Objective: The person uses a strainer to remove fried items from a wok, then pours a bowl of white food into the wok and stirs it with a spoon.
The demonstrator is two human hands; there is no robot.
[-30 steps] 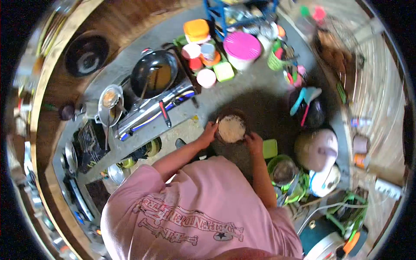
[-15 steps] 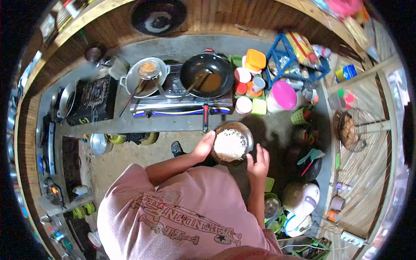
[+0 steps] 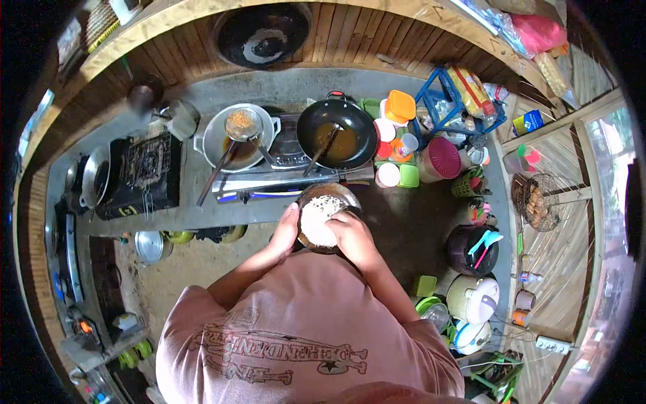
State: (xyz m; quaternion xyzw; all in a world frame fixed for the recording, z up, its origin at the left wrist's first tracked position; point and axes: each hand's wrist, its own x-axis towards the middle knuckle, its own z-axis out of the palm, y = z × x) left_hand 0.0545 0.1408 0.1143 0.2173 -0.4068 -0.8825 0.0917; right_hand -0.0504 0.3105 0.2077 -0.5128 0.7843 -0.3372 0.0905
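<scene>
My left hand [image 3: 285, 231] grips the left rim of a round brown bowl [image 3: 311, 195]. Pale shredded food [image 3: 319, 217] fills much of the bowl, which is held at the counter's front edge. My right hand [image 3: 348, 232] reaches over the bowl's right side, its fingers down at the food and partly hidden. Behind the bowl, a black wok [image 3: 361, 138] with brown liquid and a utensil sits on the stove [image 3: 289, 180]. To its left stands a silver pot [image 3: 216, 128], with a strainer [image 3: 243, 124] of orange-brown bits over it.
A blackened grill stove [image 3: 141, 168] stands at the left of the counter. Right of the wok are stacked containers [image 3: 400, 106], a pink-lidded tub [image 3: 441, 160] and a blue rack [image 3: 431, 91]. A dark pot [image 3: 461, 250] and a rice cooker [image 3: 468, 296] are at the right.
The bowl has shifted left in view. My right hand has moved from beside the bowl to over it, fingers at the shredded food. My left hand has stayed on the rim.
</scene>
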